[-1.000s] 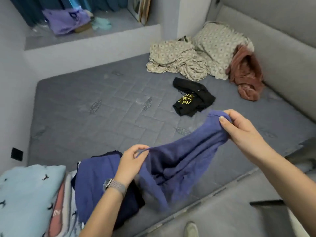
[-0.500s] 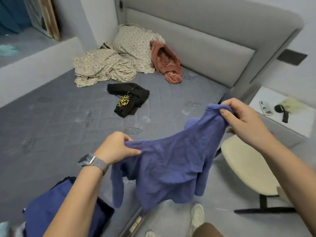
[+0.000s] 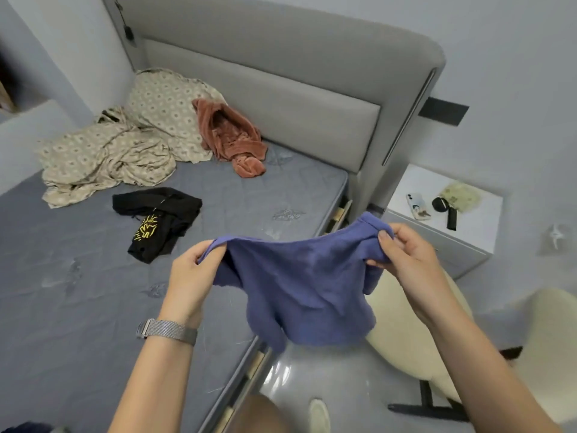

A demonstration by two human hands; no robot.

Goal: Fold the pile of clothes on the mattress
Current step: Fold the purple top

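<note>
- At the upper left of the frame we see a patterned sheet (image 3: 106, 157) crumpled on the mattress (image 3: 62, 292), not folded.
- Just below it, left of centre, lies a black shirt (image 3: 159, 220) in a loose heap, which we judge also waits its turn.
- Our left hand (image 3: 190, 276), at centre, has its fingers curled round one upper edge of the blue garment (image 3: 299, 285).
- The garment hangs in the air between our hands, over the mattress edge and the floor, sagging in the middle and not yet flat or creased.
- A rust garment (image 3: 234, 139) slumps against the headboard (image 3: 281, 98), upper centre, unfolded.
- Our right hand (image 3: 406, 254), right of centre, pinches the garment's other upper edge between thumb and fingers.
- At the right a nightstand (image 3: 402, 185) holds small items.
- No folded piece is in sight, so we judge the task barely begun: the blue one is only being spread, and at least three more remain.
</note>
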